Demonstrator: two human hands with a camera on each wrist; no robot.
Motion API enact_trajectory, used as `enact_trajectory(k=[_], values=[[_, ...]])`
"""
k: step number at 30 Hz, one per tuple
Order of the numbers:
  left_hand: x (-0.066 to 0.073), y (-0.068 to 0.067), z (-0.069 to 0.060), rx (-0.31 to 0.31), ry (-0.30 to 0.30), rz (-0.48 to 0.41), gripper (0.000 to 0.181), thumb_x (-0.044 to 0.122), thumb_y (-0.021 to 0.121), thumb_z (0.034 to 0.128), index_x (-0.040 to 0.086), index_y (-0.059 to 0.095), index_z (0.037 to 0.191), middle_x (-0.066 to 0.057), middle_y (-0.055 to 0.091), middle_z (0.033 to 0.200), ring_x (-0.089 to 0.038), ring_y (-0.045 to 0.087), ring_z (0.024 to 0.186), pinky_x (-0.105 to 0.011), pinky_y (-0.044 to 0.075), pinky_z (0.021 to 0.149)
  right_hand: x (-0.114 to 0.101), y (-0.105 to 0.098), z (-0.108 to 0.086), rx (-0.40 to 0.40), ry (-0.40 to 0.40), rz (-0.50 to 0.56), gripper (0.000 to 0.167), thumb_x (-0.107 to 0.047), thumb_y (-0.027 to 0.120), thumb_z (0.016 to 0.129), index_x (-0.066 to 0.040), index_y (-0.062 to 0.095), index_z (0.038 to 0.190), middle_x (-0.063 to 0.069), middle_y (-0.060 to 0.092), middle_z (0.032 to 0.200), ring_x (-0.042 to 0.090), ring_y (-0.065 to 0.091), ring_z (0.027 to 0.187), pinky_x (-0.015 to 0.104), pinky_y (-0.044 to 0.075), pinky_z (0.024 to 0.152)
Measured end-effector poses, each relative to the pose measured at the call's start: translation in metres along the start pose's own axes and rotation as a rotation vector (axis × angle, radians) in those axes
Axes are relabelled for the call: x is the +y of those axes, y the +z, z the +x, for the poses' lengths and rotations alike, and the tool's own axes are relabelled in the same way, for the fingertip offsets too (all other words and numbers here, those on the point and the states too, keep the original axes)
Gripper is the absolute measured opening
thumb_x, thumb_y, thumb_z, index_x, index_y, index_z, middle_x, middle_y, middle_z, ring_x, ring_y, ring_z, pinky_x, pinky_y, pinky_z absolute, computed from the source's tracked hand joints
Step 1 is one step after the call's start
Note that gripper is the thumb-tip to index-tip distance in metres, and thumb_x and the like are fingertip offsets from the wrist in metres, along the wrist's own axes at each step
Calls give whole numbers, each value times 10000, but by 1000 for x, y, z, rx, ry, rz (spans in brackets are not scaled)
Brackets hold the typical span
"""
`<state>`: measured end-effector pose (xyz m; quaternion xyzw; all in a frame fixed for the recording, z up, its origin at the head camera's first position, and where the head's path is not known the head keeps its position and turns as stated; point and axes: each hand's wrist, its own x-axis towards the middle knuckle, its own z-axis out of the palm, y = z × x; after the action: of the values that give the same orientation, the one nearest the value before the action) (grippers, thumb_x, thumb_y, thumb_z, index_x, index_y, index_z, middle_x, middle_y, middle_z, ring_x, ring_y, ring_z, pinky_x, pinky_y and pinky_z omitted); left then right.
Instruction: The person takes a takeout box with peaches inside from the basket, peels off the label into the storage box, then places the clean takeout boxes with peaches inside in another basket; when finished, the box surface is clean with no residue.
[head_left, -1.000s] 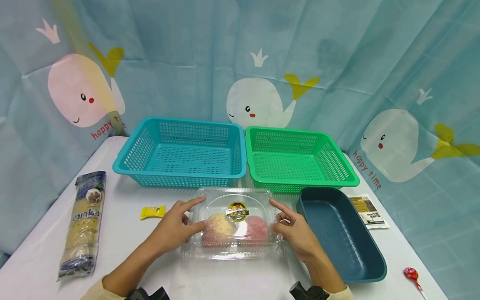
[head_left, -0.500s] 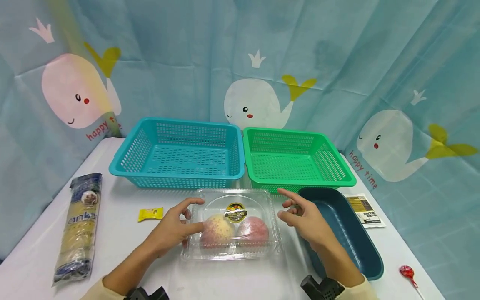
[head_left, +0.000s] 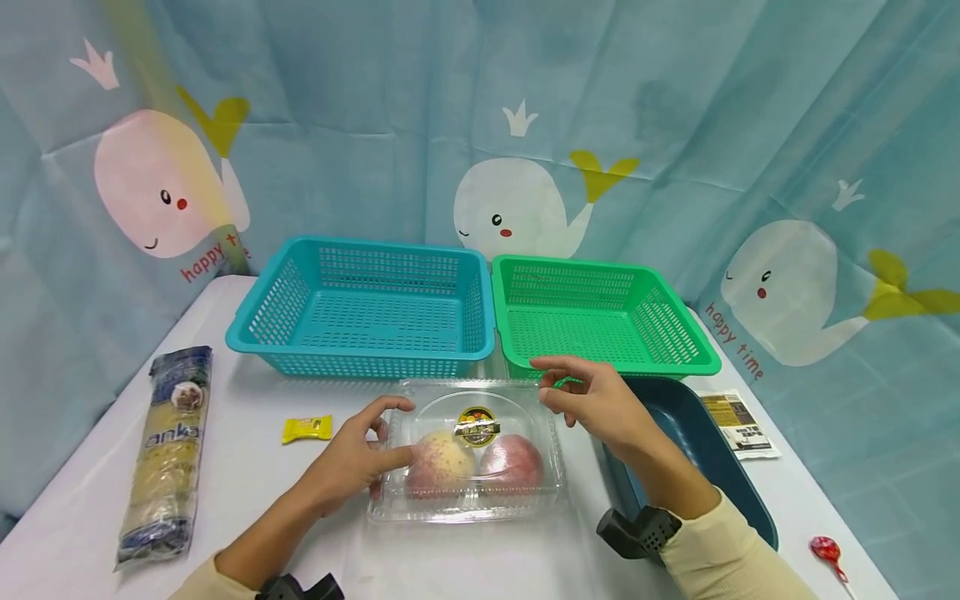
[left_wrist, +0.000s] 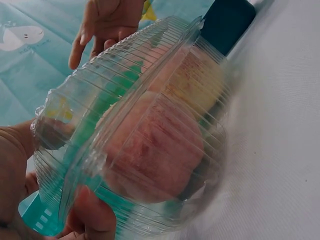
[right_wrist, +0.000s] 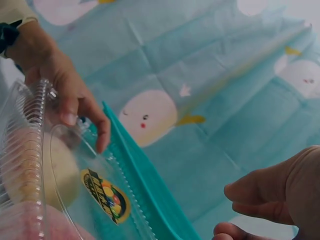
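Observation:
A clear plastic box [head_left: 517, 410] with a round label holds a yellow-and-pink fruit [head_left: 438, 462] and a pinker one [head_left: 512, 464], both also visible in the left wrist view. At its left side, my left hand [head_left: 348, 462] grips the edge, thumb on the near part of the lid and index finger farther back. My right hand [head_left: 603, 408] is raised by the box's far right corner, fingers loosely bent and holding nothing. In the right wrist view a gap separates the right hand [right_wrist: 280, 192] from the lid [right_wrist: 75, 170].
Behind stand a blue basket [head_left: 375, 364] and a green basket [head_left: 615, 367]. A dark blue tub [head_left: 731, 492] lies under the right forearm. A noodle pack [head_left: 165, 458] and yellow packet [head_left: 307, 428] are left; a sachet [head_left: 738, 425] and lollipop [head_left: 826, 548] are right.
My right hand has let go of the box's right side, moved off to the right, then come back up and left near the far corner. The left hand keeps its grip.

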<state>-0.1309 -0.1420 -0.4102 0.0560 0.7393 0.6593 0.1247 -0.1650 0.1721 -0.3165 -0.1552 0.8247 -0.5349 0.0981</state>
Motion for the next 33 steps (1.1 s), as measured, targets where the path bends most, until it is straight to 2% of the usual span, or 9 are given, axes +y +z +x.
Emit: enact_trajectory(k=[5, 13, 20, 26, 33], values=[[0, 0, 0, -4, 11, 0, 603, 56, 765, 792, 131, 493, 1324, -182, 327, 1003, -141, 367, 472, -326, 430, 343, -4, 11, 16, -34, 27, -17, 343, -85, 662, 909, -86, 639, 1251, 119, 600, 993, 401, 521, 730, 271, 419, 523], [0, 1, 0, -1, 12, -8, 620, 46, 763, 788, 111, 481, 1337, -181, 327, 1014, -154, 380, 478, -320, 420, 332, -3, 26, 34, -104, 55, -3, 297, -68, 666, 896, -30, 664, 1191, 110, 597, 972, 212, 497, 628, 244, 337, 463], [-2, 1, 0, 11, 21, -1, 609, 40, 762, 788, 109, 487, 1327, -179, 335, 998, -148, 391, 486, -321, 416, 325, 2, 37, 44, -168, 73, -35, 270, -53, 643, 885, -66, 693, 1150, 75, 600, 944, 195, 494, 610, 244, 339, 456], [-2, 0, -1, 9, 22, -4, 606, 43, 766, 790, 131, 494, 1325, -168, 334, 986, -136, 381, 467, -314, 411, 327, 4, 44, 49, -219, 91, -64, 267, -14, 626, 873, -35, 695, 1130, 59, 605, 896, 245, 488, 599, 247, 317, 452], [-1, 0, -1, 11, 14, 15, 587, 64, 769, 794, 144, 504, 1311, -180, 339, 999, -152, 404, 500, -304, 424, 343, 4, 50, 52, -242, 115, -97, 220, 17, 643, 862, -1, 711, 1070, 42, 661, 881, 164, 489, 582, 250, 384, 497]])
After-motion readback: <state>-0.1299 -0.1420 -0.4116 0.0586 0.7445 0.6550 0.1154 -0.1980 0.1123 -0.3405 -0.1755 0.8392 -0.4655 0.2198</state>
